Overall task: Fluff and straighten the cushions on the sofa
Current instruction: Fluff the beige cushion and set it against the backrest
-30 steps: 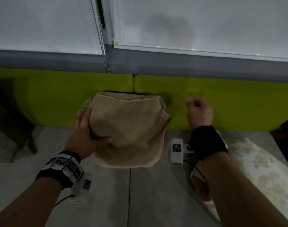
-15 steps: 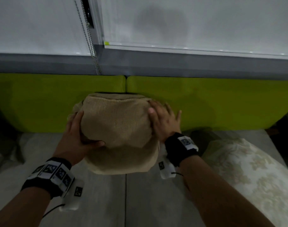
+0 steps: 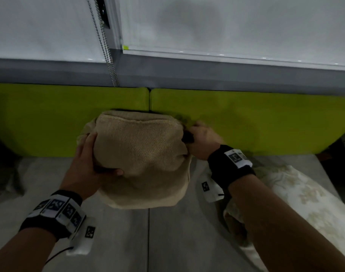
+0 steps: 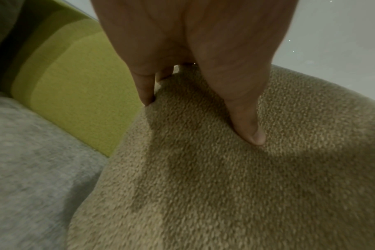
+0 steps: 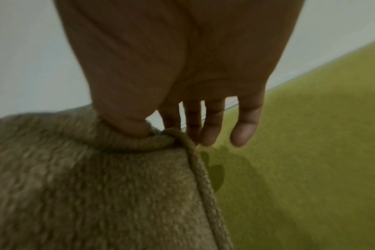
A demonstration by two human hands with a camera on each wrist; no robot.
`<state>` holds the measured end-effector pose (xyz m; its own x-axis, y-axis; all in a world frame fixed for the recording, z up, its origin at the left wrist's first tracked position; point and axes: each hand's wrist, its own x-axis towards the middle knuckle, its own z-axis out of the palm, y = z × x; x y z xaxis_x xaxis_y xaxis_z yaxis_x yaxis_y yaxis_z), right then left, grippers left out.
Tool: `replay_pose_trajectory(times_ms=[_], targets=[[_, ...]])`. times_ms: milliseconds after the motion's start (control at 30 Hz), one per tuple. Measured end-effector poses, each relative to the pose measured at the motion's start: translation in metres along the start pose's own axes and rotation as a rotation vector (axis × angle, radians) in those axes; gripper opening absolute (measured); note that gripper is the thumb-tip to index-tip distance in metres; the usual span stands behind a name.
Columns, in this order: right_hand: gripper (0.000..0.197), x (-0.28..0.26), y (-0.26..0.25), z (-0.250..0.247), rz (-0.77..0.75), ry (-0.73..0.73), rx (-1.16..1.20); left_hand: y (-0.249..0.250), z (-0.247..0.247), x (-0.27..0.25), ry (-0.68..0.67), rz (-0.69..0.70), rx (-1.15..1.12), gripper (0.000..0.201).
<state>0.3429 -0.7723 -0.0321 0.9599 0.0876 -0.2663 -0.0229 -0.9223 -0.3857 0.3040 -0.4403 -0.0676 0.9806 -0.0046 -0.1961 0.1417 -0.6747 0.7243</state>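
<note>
**Both hands on the tan cushion, centre of frame**

In the head view I see the tan cushion [image 3: 142, 156] at the middle of the frame, standing on the grey sofa seat [image 3: 112, 238] and leaning on the green backrest [image 3: 256, 122], right at the seam between its two pads; my left hand [image 3: 87, 165] grips the cushion's left side, thumb pressed into the front face and fingers wrapped round behind; the left wrist view confirms it, the thumb [image 4: 248, 128] denting the knit fabric; my right hand [image 3: 202, 143] sits at the cushion's upper right corner, blurred in the head view; from the right wrist view the thumb [image 5: 126, 121] pinches the corner fold against the index finger, while the other fingers [image 5: 244, 128] hang loose over the green pad; a pale floral cushion [image 3: 297, 205] lies flat on the seat at the lower right, partly under my right forearm; a bead chain [image 3: 106, 50] hangs in the upper left, beside the white blinds [image 3: 236, 26].
</note>
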Motion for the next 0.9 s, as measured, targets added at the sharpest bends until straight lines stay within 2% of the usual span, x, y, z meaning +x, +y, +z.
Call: replay_pose_trajectory(times_ms=[100, 167, 233, 333, 367, 400, 467, 500, 533, 567, 633, 667, 700, 733, 833, 867, 900], targets=[[0.026, -0.002, -0.011, -0.004, -0.049, 0.075, -0.266, 0.0, 0.0, -0.001, 0.005, 0.006, -0.003, 0.135], [0.023, -0.003, -0.009, -0.009, -0.085, 0.183, -0.213, 0.0, -0.002, -0.001, -0.007, -0.005, 0.001, 0.136], [0.016, -0.003, 0.003, -0.011, -0.011, 0.368, 0.082, -0.002, -0.003, 0.0, -0.017, -0.016, 0.007, 0.136], [0.012, -0.008, 0.018, -0.008, 0.219, 0.579, 0.816, -0.003, -0.003, 0.001, -0.019, -0.017, -0.006, 0.135], [0.015, -0.011, 0.02, -0.007, 0.233, 0.575, 1.022, -0.005, -0.002, 0.001, -0.016, -0.015, -0.012, 0.136], [0.026, -0.013, 0.021, -0.005, 0.201, 0.511, 1.108, -0.006, -0.002, 0.001, -0.012, -0.014, -0.012, 0.136], [0.046, -0.014, 0.022, 0.002, 0.102, 0.32, 0.904, -0.007, -0.001, 0.001, -0.012, -0.012, -0.005, 0.136], [0.041, -0.013, 0.023, 0.005, 0.05, 0.293, 0.715, -0.007, -0.001, 0.001, -0.012, -0.014, -0.002, 0.137], [0.026, -0.011, 0.025, 0.004, 0.06, 0.358, 0.629, -0.006, -0.001, 0.001, -0.013, -0.019, 0.0, 0.137], [0.011, -0.009, 0.028, -0.001, 0.113, 0.482, 0.646, -0.006, -0.002, 0.0, -0.014, -0.023, 0.001, 0.137], [0.02, -0.006, 0.038, -0.017, 0.305, 0.798, 0.938, -0.006, -0.003, -0.002, -0.022, -0.019, 0.004, 0.136], [0.022, -0.006, 0.047, -0.022, 0.371, 0.88, 1.096, -0.006, -0.004, -0.002, -0.026, -0.015, 0.004, 0.136], [0.02, -0.008, 0.051, -0.026, 0.375, 0.871, 1.18, -0.007, -0.005, -0.003, -0.031, -0.016, 0.002, 0.136], [0.016, -0.011, 0.048, -0.029, 0.314, 0.775, 1.202, -0.007, -0.005, -0.003, -0.036, -0.017, -0.002, 0.137], [0.034, -0.018, 0.032, -0.013, 0.118, 0.337, 0.905, -0.01, -0.003, -0.001, -0.034, -0.015, -0.04, 0.138], [0.027, -0.015, 0.029, -0.006, 0.064, 0.268, 0.79, -0.012, -0.003, -0.002, -0.034, -0.013, -0.042, 0.138], [0.012, -0.011, 0.024, -0.003, 0.056, 0.286, 0.752, -0.016, -0.004, -0.002, -0.037, -0.009, -0.041, 0.138]])
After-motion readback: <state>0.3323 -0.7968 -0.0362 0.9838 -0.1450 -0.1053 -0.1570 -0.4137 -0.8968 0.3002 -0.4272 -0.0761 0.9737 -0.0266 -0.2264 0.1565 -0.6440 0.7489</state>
